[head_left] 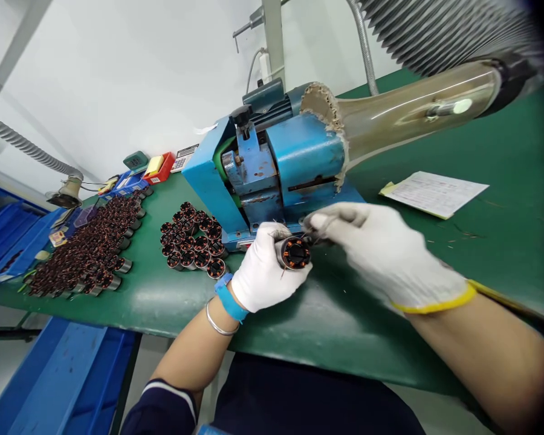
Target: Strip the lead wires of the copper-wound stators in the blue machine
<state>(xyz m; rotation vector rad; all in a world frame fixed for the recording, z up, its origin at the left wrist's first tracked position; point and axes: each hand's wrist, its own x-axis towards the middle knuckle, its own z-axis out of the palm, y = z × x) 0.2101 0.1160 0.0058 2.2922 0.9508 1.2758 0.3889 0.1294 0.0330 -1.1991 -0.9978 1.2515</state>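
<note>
My left hand (267, 272), in a white glove, is closed around a motor stator (295, 254). The stator's round end, with black slots and copper windings, faces me, and a thin wire end hangs below it. Close by its right side is my right hand (367, 235), in a white glove with a yellow cuff and greyed fingertips. Its thumb and fingers are pinched together and slightly blurred, so what they hold is hidden. Both hands are just in front of the blue machine (272, 163), above the green table (299, 332).
Several stators (194, 241) stand left of the machine, and a large pile of them (90, 248) lies farther left. A clear brown duct (412, 109) runs right from the machine. Right of it lies a paper sheet (435, 192). Blue trays (72, 374) sit below the table's left edge.
</note>
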